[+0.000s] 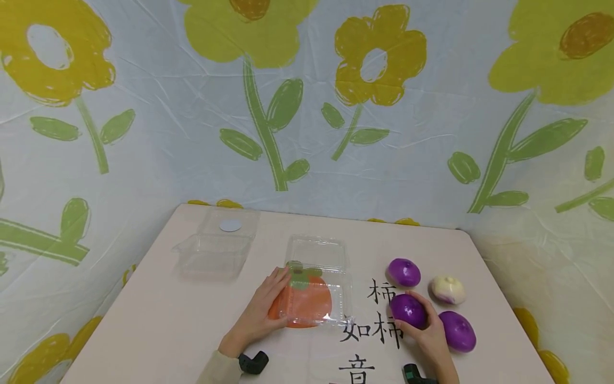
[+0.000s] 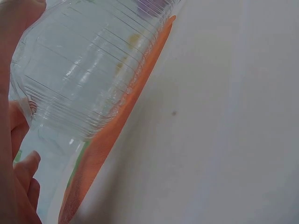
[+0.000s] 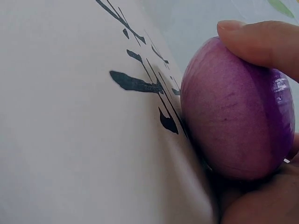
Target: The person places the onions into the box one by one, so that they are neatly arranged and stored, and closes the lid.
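In the head view my right hand (image 1: pixel 431 335) grips a purple onion (image 1: pixel 406 309) at the table's right side. The right wrist view shows this onion (image 3: pixel 229 112) close up, thumb across its top and fingers under it, right at the tabletop. My left hand (image 1: pixel 263 305) holds the left side of a clear plastic clamshell box (image 1: pixel 341 293), thumb at the front corner and fingers farther back. The box's lid (image 1: pixel 316 252) is folded open toward the back. In the left wrist view the ribbed box wall (image 2: pixel 98 60) shows beside my fingers (image 2: pixel 28 165).
Around my right hand lie two more purple onions (image 1: pixel 404 272) (image 1: pixel 458 332) and a pale onion (image 1: pixel 447 289). A second clear clamshell box (image 1: pixel 211 256) stands open at the back left. The table mat (image 1: pixel 163 320) bears a printed orange persimmon and black characters; a flowered cloth hangs behind.
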Demonstrator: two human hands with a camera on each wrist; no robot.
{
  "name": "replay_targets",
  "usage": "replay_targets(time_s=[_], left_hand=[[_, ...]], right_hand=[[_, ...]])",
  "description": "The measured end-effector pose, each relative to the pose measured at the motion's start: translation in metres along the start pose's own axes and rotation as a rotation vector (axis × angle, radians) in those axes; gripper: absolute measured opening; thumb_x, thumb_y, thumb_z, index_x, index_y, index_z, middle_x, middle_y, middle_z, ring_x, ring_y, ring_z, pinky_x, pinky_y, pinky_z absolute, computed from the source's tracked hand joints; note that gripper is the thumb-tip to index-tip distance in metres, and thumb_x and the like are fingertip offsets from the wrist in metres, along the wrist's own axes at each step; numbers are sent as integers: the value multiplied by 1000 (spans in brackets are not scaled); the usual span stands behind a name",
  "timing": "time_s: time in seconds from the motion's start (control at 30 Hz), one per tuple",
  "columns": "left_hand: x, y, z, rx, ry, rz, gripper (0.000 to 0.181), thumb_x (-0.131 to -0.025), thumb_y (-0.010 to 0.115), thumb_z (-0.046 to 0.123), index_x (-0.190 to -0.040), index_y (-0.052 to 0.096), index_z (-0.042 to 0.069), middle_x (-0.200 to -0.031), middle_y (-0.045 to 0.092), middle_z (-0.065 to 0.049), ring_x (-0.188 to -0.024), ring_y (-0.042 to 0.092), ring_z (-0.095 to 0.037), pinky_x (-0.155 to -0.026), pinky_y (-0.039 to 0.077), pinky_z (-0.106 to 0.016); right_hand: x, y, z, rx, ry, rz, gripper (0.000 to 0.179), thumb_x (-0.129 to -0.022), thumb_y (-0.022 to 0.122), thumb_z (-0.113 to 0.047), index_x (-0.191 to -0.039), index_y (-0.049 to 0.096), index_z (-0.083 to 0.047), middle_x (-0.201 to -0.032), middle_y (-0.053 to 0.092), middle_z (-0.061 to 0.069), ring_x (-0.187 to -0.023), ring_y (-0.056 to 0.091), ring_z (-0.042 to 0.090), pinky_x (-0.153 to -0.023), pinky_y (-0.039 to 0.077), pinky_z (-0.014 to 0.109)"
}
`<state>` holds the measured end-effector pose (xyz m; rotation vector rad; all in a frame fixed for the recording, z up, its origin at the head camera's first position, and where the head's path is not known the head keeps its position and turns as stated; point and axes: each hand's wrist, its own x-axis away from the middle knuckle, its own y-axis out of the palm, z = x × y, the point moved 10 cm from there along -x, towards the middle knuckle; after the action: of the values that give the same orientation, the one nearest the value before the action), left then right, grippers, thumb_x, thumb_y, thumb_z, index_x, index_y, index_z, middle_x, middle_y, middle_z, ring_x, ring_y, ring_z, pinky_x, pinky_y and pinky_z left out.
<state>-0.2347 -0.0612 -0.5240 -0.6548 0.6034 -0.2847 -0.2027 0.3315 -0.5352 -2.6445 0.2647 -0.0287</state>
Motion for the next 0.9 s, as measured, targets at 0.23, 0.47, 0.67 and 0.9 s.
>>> replay_targets(time_s=[0.23,0.47,0.67,0.9], left_hand=[[0,1,0,2,23,-6,85,-87,68,49,-153,36,6,-163,25,-5,-149,18,-36,-122,4,-28],[0,2,0,5,26,-8,85,-87,68,51,-153,36,7,-163,25,-4,-149,19,-35,-122,9,-36],[0,1,1,9,21,-8,85,-87,67,52,-153,37,7,-163,26,-5,-149,18,-35,-122,11,-40],[0,0,2,-16,20,-3,85,-84,72,45,-152,38,7,-163,26,-4,-149,19,-34,-121,16,-45]], right_hand=[[-5,5,-11,-26,-25,-45,84,-76,86,-15,-148,42,-13,-150,43,14,-135,37,33,-109,27,67],[-9,16,-24,-25,-15,-86,85,-76,86,-19,-148,42,-17,-153,39,14,-137,35,43,-107,30,68],[-16,26,-44,-52,-45,-104,83,-78,84,-12,-148,40,-14,-153,34,22,-134,38,47,-104,36,64],[-22,36,-72,-65,-141,-93,80,-75,84,-5,-145,45,-10,-150,40,22,-134,41,45,-104,38,62]])
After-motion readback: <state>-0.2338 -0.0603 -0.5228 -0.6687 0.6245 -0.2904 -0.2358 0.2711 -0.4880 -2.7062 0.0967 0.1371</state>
